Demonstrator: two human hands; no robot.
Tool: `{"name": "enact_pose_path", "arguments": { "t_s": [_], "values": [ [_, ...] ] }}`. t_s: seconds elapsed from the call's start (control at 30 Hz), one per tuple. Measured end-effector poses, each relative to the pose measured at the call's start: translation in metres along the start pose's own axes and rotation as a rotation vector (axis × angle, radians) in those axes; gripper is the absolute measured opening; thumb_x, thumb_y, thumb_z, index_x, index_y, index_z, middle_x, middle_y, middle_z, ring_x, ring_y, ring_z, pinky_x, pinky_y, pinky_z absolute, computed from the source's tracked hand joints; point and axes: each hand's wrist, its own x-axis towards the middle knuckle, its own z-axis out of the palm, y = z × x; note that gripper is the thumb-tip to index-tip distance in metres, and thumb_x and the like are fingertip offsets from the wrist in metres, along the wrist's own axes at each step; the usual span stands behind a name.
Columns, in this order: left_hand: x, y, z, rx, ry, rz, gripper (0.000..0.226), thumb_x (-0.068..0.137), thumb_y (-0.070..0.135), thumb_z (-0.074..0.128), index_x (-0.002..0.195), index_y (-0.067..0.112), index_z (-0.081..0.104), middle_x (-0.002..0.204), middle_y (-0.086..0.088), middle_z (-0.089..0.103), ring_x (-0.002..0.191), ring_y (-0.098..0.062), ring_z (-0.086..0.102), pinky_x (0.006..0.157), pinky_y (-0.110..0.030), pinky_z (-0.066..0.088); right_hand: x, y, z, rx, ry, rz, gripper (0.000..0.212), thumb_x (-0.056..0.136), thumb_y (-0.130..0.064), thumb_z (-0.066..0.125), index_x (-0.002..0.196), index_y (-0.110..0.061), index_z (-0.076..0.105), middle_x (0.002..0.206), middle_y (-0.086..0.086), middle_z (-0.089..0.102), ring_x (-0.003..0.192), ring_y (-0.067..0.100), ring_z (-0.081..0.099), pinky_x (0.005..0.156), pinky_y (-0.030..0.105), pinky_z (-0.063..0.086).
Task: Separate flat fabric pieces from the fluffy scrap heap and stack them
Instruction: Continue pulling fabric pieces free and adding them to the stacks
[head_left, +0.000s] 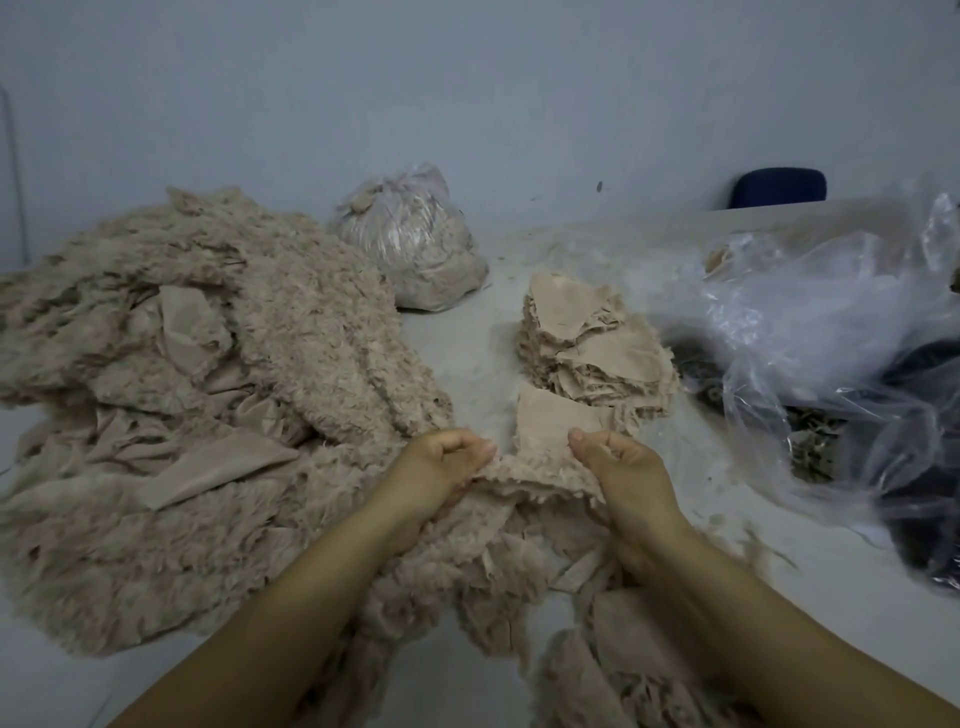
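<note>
Both hands pinch one fluffy beige scrap (535, 475) at near centre: left hand (436, 473) curled on its left edge, right hand (618, 467) on its right. Big scrap heap (197, 395) lies left; stack of flat pieces (592, 348) just beyond the hands. Likely light, limp, shedding lint. Best gripped at an edge; pile and flat backing may peel apart.

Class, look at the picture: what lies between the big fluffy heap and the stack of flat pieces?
In the head view, only bare table separates the fluffy heap from the stack.
</note>
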Motion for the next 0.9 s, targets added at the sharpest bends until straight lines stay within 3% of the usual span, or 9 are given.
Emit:
{"name": "enact_pose_path", "arguments": {
  "t_s": [0.3, 0.33, 0.37, 0.4, 0.43, 0.57, 0.6, 0.73, 0.9],
  "values": [
    [0.003, 0.004, -0.002, 0.048, 0.052, 0.006, 0.031, 0.09, 0.037, 0.056, 0.08, 0.01, 0.066, 0.042, -0.009, 0.04, 0.03, -0.015, 0.029, 0.037, -0.015, 0.007, 0.005, -0.014, -0.016, 0.017, -0.048, 0.117, 0.016, 0.088, -0.017, 0.066, 0.077, -0.005, 0.064, 0.062, 0.011, 0.063, 0.044, 0.018, 0.052, 0.041, 0.018, 0.039],
    [0.002, 0.006, -0.002, 0.107, 0.02, 0.031, 0.038, 0.088, 0.045, 0.053, 0.082, 0.011, 0.068, 0.055, 0.011, 0.036, 0.033, -0.022, 0.042, 0.037, -0.019, 0.001, 0.007, -0.016, -0.019, 0.024, -0.06, 0.137, 0.014, 0.088, -0.015, 0.066, 0.08, -0.004, 0.066, 0.061, 0.011, 0.062, 0.042, 0.017, 0.051, 0.041, 0.018, 0.038],
    [0.001, 0.007, 0.0, 0.2, -0.023, 0.061, 0.041, 0.087, 0.052, 0.051, 0.083, 0.015, 0.069, 0.084, -0.014, 0.059, 0.044, -0.019, 0.056, 0.086, -0.053, 0.013, 0.008, -0.018, -0.021, 0.016, -0.085, 0.167, 0.012, 0.088, -0.014, 0.064, 0.08, -0.005, 0.065, 0.053, 0.008, 0.058, 0.035, 0.014, 0.045, 0.037, 0.015, 0.031],
    [0.0, 0.009, 0.003, 0.317, -0.065, 0.107, 0.04, 0.083, 0.06, 0.052, 0.085, 0.024, 0.069, 0.059, 0.007, 0.067, 0.054, -0.005, 0.061, 0.064, -0.013, 0.053, 0.009, -0.019, -0.021, -0.003, -0.124, 0.2, 0.013, 0.089, -0.014, 0.063, 0.079, -0.006, 0.065, 0.043, 0.004, 0.051, 0.027, 0.01, 0.035, 0.033, 0.012, 0.023],
    [-0.002, 0.011, 0.008, 0.447, -0.107, 0.161, 0.039, 0.075, 0.07, 0.057, 0.088, 0.034, 0.067, 0.061, 0.022, 0.064, 0.058, 0.006, 0.058, 0.065, -0.008, 0.049, 0.008, -0.019, -0.018, -0.028, -0.163, 0.227, 0.014, 0.09, -0.015, 0.061, 0.079, -0.006, 0.065, 0.038, 0.002, 0.044, 0.024, 0.007, 0.027, 0.032, 0.009, 0.017],
    [0.0, 0.012, 0.035, 0.697, -0.167, 0.345, 0.036, 0.066, 0.067, 0.068, 0.092, 0.042, 0.062, 0.06, 0.021, 0.052, 0.053, 0.004, 0.044, 0.052, -0.014, 0.034, 0.007, -0.018, -0.002, -0.035, -0.26, 0.249, 0.033, 0.095, -0.035, 0.054, 0.085, -0.005, 0.064, 0.05, 0.011, 0.044, 0.03, 0.011, 0.026, 0.036, 0.013, 0.015],
    [0.002, 0.011, 0.038, 0.667, -0.153, 0.358, 0.018, 0.077, 0.051, 0.069, 0.081, 0.034, 0.064, 0.057, 0.013, 0.049, 0.052, -0.001, 0.04, 0.054, -0.023, 0.035, 0.008, -0.019, 0.0, 0.004, -0.257, 0.247, 0.039, 0.095, -0.043, 0.05, 0.088, -0.006, 0.061, 0.049, 0.009, 0.041, 0.03, 0.011, 0.025, 0.035, 0.012, 0.016],
    [0.006, 0.01, 0.037, 0.264, -0.042, 0.172, 0.04, 0.094, 0.018, 0.055, 0.055, 0.011, 0.053, 0.051, -0.005, 0.04, 0.049, -0.016, 0.036, 0.051, -0.023, 0.028, 0.003, -0.013, -0.003, -0.079, -0.23, 0.132, 0.063, 0.07, -0.069, 0.057, 0.097, -0.013, 0.057, 0.056, 0.001, 0.051, 0.044, 0.011, 0.043, 0.044, 0.024, 0.036],
    [0.007, 0.012, 0.037, -0.127, 0.031, 0.017, 0.047, 0.094, 0.019, 0.053, 0.048, 0.011, 0.047, 0.037, 0.003, 0.04, 0.026, -0.003, 0.027, 0.03, -0.01, 0.019, -0.008, 0.003, 0.003, 0.007, -0.196, 0.041, 0.009, 0.083, -0.008, 0.07, 0.087, -0.01, 0.062, 0.07, 0.004, 0.066, 0.06, 0.011, 0.065, 0.055, 0.022, 0.053]
  ]
}}
